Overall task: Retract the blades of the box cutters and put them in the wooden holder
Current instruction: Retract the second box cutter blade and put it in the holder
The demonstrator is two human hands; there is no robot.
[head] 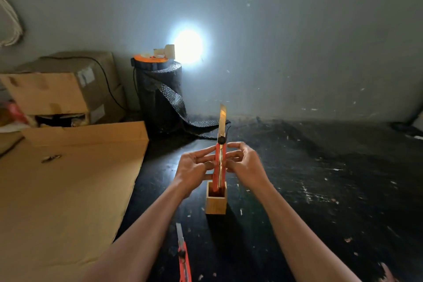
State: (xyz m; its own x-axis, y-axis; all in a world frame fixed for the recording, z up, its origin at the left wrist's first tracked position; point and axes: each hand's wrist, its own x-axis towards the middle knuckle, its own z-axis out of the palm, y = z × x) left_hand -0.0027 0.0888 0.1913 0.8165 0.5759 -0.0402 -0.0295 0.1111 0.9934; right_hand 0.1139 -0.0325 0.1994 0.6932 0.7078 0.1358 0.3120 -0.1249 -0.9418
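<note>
Now both hands' fingers, L (194,167) & R (246,162), pinch upright box cutter (219,167); blade (222,121) out.

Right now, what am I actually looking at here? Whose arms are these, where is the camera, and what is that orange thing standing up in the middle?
There is no machine here: the arms are a person's, and the one picture comes from a wide-angle camera worn on their head, looking forward and down. The left hand and right hand hold an orange box cutter upright between their fingers. Its blade is out and points up. Its lower end sits at the mouth of a small wooden holder, which stands on a dark, scuffed table. A second orange box cutter, blade also out, lies on the table near the bottom edge. To the left lie a flat sheet of cardboard and cardboard boxes. Behind stands a roll of black mesh, with a bright lamp at the wall.
</note>
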